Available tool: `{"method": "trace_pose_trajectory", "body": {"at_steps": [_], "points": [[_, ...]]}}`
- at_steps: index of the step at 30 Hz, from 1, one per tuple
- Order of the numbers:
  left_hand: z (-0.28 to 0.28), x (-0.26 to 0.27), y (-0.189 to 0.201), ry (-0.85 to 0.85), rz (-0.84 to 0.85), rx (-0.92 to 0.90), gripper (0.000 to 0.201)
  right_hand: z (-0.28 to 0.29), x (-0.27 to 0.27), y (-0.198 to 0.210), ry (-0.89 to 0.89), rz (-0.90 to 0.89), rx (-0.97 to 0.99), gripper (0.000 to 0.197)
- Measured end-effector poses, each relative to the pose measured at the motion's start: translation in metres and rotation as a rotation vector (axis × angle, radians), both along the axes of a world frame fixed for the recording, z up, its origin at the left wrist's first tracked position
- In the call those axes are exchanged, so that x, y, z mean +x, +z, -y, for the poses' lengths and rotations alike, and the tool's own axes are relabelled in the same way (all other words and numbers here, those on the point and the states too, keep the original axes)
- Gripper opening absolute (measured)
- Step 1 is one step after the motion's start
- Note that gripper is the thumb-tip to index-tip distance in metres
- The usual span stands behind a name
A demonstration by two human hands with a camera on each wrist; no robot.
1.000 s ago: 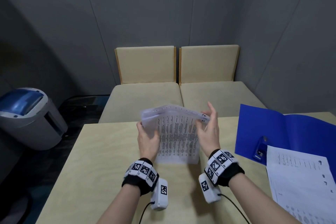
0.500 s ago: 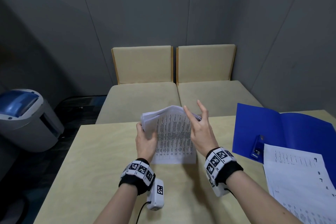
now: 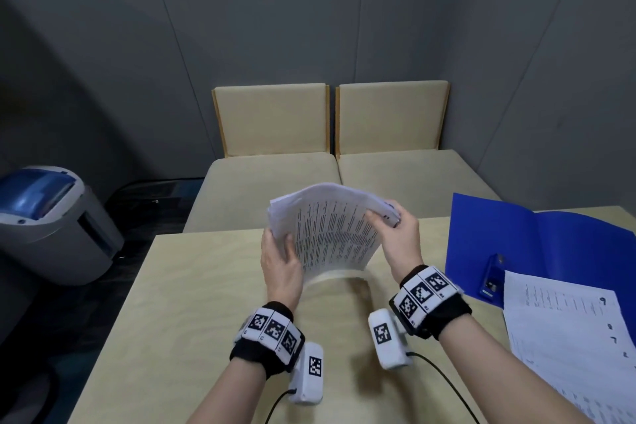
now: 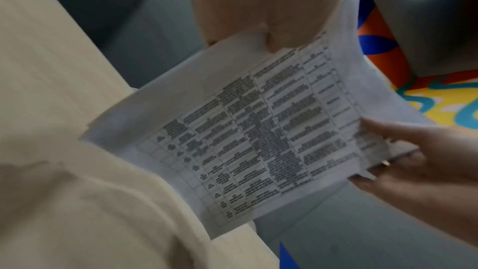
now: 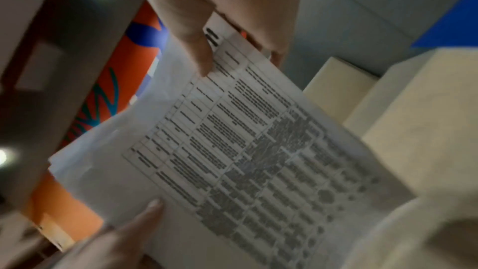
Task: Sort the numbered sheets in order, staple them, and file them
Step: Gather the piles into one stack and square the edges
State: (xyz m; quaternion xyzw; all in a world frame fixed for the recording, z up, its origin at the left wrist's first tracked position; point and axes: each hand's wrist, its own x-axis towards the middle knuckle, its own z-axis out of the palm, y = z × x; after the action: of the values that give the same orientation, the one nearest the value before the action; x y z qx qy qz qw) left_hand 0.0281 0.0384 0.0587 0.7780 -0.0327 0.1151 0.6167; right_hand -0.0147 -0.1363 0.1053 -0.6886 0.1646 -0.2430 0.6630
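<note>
A stack of printed sheets [image 3: 330,227] is held up above the table, bowed over at the top. My left hand [image 3: 280,258] grips its left edge, thumb on the front page [image 4: 258,130]. My right hand [image 3: 395,234] pinches the top right corner of the front sheet [image 5: 232,140], thumb on the print and fingers behind. An open blue folder [image 3: 537,248] lies at the right with a blue stapler [image 3: 490,277] on it. More numbered sheets [image 3: 568,337] lie fanned out on the folder's near side.
The wooden table [image 3: 192,303] reaches toward me. Two beige cushioned seats [image 3: 275,189] stand behind its far edge. A grey and blue shredder [image 3: 51,224] stands on the floor at the left. Grey walls close the space.
My right hand went from spread fingers at the stack's right edge to pinching its top right corner. The stack rose off the table and now curls over more.
</note>
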Motion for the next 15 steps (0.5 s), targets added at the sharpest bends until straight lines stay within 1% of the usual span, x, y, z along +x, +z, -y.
{"method": "trace_pose_trajectory", "body": {"at_steps": [2,3,6,7,9,12,15], "points": [[0.003,-0.008,0.001,-0.001,0.03,0.002,0.01,-0.003,-0.003,0.003,0.03,0.08,0.092,0.012],[0.004,-0.013,-0.002,-0.017,0.016,0.011,0.009,-0.005,-0.005,0.0,0.041,0.087,0.118,0.017],[0.001,-0.02,-0.019,-0.028,-0.083,0.05,0.023,-0.012,-0.01,-0.025,0.044,-0.058,0.115,0.037],[-0.001,-0.019,-0.025,-0.024,-0.116,0.061,0.026,-0.014,-0.01,-0.033,0.049,-0.1,0.137,0.041],[-0.004,-0.014,-0.03,-0.029,-0.164,0.071,0.028,-0.013,-0.008,-0.046,0.046,-0.153,0.18,0.04],[-0.007,-0.009,-0.03,-0.036,-0.191,0.081,0.025,-0.01,-0.002,-0.055,-0.008,-0.221,0.209,0.031],[-0.009,-0.004,-0.032,-0.063,-0.232,0.117,0.015,-0.006,0.004,-0.059,-0.033,-0.316,0.27,0.024]]}}
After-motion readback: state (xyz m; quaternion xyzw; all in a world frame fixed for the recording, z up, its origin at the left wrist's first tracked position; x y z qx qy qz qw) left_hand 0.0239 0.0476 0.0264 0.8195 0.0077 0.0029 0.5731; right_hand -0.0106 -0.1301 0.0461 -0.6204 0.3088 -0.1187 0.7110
